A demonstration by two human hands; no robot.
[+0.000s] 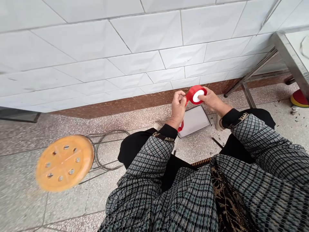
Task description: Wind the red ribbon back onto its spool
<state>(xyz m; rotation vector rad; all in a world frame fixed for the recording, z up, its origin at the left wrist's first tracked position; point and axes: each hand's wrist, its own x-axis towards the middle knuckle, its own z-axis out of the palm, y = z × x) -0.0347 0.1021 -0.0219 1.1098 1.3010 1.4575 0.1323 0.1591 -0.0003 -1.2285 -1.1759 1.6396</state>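
The coat (190,199) is woven in small checks of black, grey and dull green. Its black cuffs (167,131) carry gold trim. Dark cloth (225,196) with golden leaves shows in front; the trousers (135,145) are black.

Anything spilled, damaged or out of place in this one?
Small dark scraps litter the floor at right, by the metal table, looking untidy; what they are is unclear. The red ribbon roll, held by the right hand, shows no obvious damage.
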